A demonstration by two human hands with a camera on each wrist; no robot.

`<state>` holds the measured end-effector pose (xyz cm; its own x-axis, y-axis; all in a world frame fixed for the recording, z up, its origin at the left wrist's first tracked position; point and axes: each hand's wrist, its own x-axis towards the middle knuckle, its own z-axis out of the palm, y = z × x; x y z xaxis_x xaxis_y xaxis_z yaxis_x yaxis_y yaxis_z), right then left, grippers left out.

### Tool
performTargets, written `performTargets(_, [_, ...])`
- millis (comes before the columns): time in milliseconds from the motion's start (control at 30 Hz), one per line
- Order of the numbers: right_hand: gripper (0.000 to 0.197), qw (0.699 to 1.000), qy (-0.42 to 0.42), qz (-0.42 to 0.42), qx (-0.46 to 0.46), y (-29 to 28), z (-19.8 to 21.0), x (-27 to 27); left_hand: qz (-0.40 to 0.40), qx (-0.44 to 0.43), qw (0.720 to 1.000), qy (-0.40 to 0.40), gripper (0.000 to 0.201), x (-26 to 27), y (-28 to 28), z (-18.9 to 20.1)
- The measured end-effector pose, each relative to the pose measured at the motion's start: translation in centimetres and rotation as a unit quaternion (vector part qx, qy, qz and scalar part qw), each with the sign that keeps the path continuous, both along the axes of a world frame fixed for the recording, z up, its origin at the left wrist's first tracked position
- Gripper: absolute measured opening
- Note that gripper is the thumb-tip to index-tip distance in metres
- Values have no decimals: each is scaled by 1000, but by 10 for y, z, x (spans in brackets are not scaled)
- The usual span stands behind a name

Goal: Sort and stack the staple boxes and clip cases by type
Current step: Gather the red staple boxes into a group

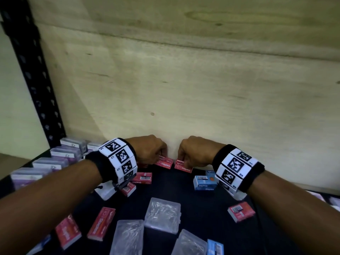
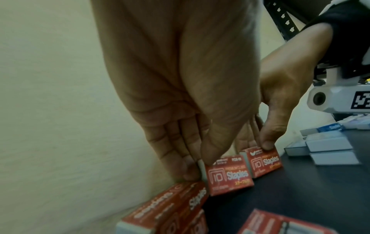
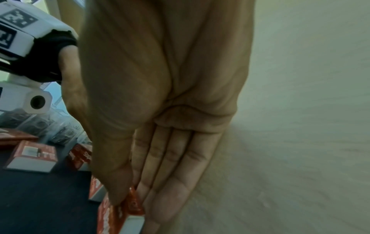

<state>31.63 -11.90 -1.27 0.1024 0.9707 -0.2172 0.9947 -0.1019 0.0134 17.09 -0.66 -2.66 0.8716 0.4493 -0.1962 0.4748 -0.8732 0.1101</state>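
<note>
Both hands are at the back of the dark shelf [image 1: 184, 190], against the plywood wall [image 1: 184, 89]. My left hand [image 1: 161, 155] pinches a red staple box [image 1: 165, 162], thumb on its front and fingers behind, as the left wrist view shows [image 2: 230, 175]. Just to its right, my right hand [image 1: 181, 157] pinches a second red staple box [image 1: 184, 167] the same way, seen close in the right wrist view [image 3: 118, 216]. The two boxes stand side by side on the shelf, a small gap between them. More red boxes [image 2: 170, 210] lie against the wall to the left.
Loose red boxes [image 1: 142, 177] [image 1: 241, 211] [image 1: 101, 223], blue staple boxes [image 1: 205, 182] and clear clip cases [image 1: 163, 214] [image 1: 127, 236] lie scattered nearer me. A row of purple-labelled cases [image 1: 55, 159] runs along the left edge by the black shelf post [image 1: 35, 80].
</note>
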Motion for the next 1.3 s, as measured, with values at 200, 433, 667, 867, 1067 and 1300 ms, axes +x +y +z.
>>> performTargets(200, [29,1000,8,3,9,2,-2,-3,2,10,1000,-4,27,-4,6,-5])
performTargets(433, [28,1000,22,-1,21,-1,-2,-4,7,-21,999,-45,29,-12,9,3])
performTargets(667, [26,999,24,-7,36,-6,-2,-5,72,35,997,7,31,-27,12,10])
performTargets(867, [26,999,23,-8,30,-7,0,-3,81,33,996,36,34,-25,10,8])
performTargets(1067, [29,998,-3,-7,56,-7,9,-8,72,46,996,24,39,-36,14,24])
performTargets(1300, [33,996,40,75,-8,9,12,-47,93,66,993,39,49,-71,18,54])
